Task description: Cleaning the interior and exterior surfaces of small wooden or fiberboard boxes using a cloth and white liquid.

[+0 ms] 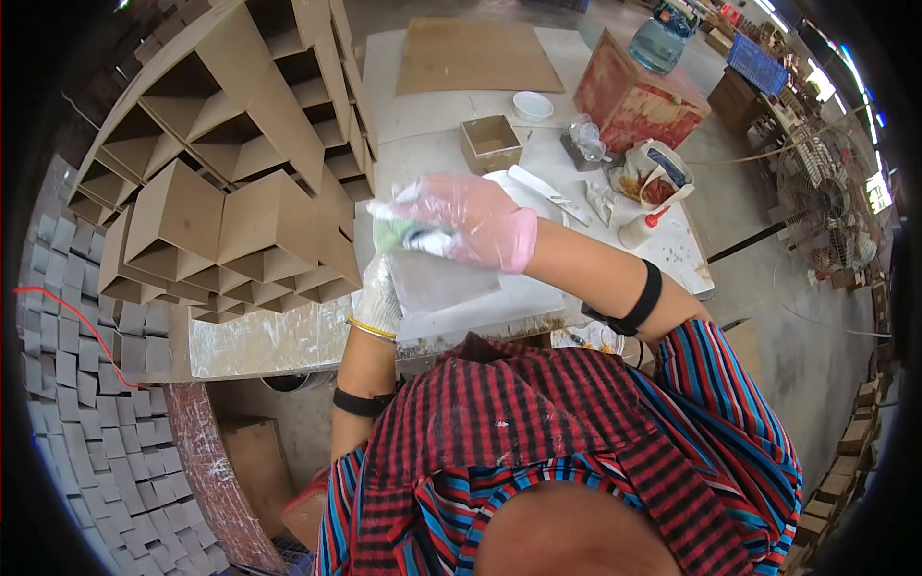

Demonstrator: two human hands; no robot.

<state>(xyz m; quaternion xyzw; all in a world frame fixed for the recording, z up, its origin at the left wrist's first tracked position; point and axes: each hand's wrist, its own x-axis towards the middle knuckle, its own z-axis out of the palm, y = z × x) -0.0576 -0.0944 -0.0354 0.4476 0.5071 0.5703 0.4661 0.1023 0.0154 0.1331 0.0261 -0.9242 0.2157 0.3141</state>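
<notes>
At the upper left of the frame stands one stack of open cardboard boxes [230, 182]. Left hand [379, 298], gloved, lies flat with fingers together on one pale board [451, 283] at centre. Right hand [471, 221], fingers clamped on a green sponge [392, 233], hovers above it. One small box [490, 142] sits on the tabletop [423, 106].

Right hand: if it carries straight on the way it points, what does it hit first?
The right hand, in a pink glove and gripping a green-and-white pad, points toward the person's left. First in that line looks to be the stack of open cardboard boxes, just past the white table's edge. Depth is unclear, so it might pass above them.
</notes>
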